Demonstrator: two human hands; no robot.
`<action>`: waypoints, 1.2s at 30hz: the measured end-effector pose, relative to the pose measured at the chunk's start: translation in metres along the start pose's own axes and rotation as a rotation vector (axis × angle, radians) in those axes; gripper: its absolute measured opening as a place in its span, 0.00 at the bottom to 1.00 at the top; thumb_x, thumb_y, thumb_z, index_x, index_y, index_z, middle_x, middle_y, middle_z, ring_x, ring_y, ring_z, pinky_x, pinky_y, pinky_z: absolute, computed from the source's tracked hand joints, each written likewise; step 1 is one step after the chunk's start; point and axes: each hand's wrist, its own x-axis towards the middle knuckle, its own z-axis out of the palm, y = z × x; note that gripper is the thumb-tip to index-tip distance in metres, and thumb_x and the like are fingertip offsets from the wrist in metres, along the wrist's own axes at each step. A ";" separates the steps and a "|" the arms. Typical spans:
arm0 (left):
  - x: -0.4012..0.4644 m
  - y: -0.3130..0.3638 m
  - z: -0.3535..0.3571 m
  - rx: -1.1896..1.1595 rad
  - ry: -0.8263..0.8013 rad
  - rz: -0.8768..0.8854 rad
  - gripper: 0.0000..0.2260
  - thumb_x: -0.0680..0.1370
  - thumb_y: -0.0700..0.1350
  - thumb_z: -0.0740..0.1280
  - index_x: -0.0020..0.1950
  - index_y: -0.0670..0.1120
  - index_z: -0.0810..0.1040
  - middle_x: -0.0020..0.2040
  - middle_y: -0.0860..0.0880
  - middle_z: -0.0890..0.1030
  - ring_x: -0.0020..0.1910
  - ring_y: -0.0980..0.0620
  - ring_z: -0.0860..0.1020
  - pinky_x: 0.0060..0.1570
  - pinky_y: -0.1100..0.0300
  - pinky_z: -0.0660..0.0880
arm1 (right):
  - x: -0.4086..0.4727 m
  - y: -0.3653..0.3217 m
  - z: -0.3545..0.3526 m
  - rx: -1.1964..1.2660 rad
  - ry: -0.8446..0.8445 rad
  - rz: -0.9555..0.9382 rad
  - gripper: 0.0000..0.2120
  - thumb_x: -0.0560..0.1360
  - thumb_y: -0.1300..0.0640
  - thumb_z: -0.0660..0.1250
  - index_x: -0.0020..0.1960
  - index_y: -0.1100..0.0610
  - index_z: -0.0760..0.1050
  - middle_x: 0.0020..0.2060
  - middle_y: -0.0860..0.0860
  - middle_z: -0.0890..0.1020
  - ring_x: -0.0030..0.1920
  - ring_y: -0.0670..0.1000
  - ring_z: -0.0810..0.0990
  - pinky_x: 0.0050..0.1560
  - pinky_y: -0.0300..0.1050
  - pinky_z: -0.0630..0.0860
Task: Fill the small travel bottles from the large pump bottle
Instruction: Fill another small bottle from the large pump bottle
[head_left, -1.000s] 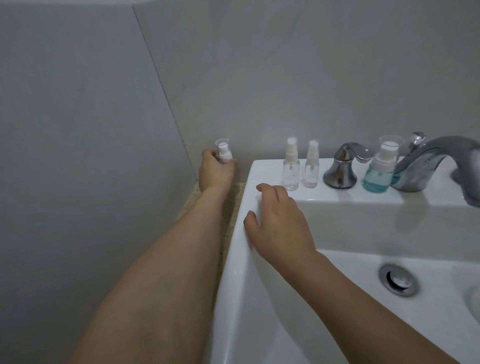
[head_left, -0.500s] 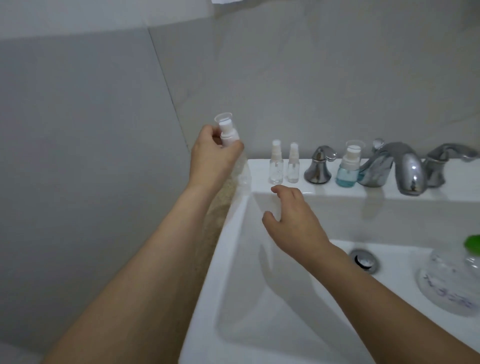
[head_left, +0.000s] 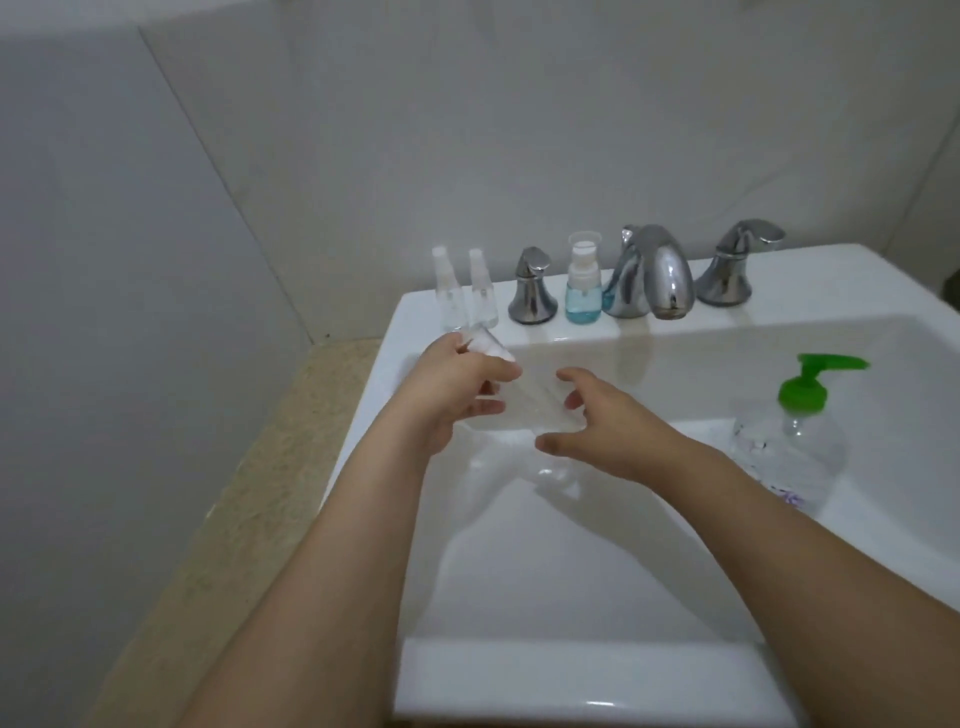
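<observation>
On the far left the grey wall meets a beige speckled desk (head_left: 291, 441), a narrow strip that runs along the left rim of the white sink (head_left: 519, 670). The sink's basin is wide and takes most of the middle and right of the view. Both forearms reach over its front edge into the open room above the basin.

On the back ledge, from left to right, stand two small clear spray bottles (head_left: 452, 291) close together, a chrome handle (head_left: 530, 286), a small bottle with blue liquid (head_left: 583, 291), the chrome spout (head_left: 652, 280) and a second chrome handle (head_left: 732, 270). They stand upright in one row, near the wall.

The left hand (head_left: 452, 395) is over the left part of the basin, just in front of the two spray bottles. Its fingers (head_left: 480, 408) are curled around a clear travel bottle (head_left: 519, 400), which lies tilted, with its white cap (head_left: 488, 345) pointing up and to the back, above the thumb. The bottle's body is blurred and hard to see against the white basin.

The right hand (head_left: 608, 431) is just beside it, with fingers spread wide around the bottle's lower end; I cannot tell if they touch it.

At the right, the large pump bottle (head_left: 789, 441) with a green pump head stands against the basin's right side, well apart from both hands.
</observation>
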 end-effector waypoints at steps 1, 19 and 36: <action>0.002 -0.004 0.002 -0.002 -0.015 -0.012 0.12 0.73 0.35 0.73 0.54 0.42 0.75 0.48 0.43 0.80 0.43 0.47 0.79 0.41 0.55 0.81 | 0.004 0.001 -0.001 -0.024 0.001 0.005 0.38 0.70 0.45 0.74 0.74 0.50 0.61 0.61 0.48 0.73 0.54 0.47 0.73 0.52 0.40 0.69; 0.020 -0.014 0.009 0.245 -0.220 0.019 0.11 0.71 0.37 0.77 0.50 0.42 0.78 0.38 0.45 0.79 0.31 0.50 0.77 0.35 0.58 0.77 | 0.014 0.008 0.004 -0.135 -0.057 0.093 0.13 0.71 0.57 0.68 0.54 0.50 0.69 0.45 0.47 0.76 0.44 0.49 0.77 0.44 0.45 0.75; 0.021 -0.021 0.016 0.305 -0.073 -0.088 0.17 0.75 0.56 0.71 0.44 0.41 0.80 0.25 0.48 0.76 0.21 0.53 0.70 0.28 0.61 0.73 | 0.016 0.007 0.005 -0.247 0.031 0.022 0.13 0.72 0.61 0.65 0.53 0.49 0.68 0.48 0.48 0.75 0.50 0.54 0.75 0.51 0.50 0.75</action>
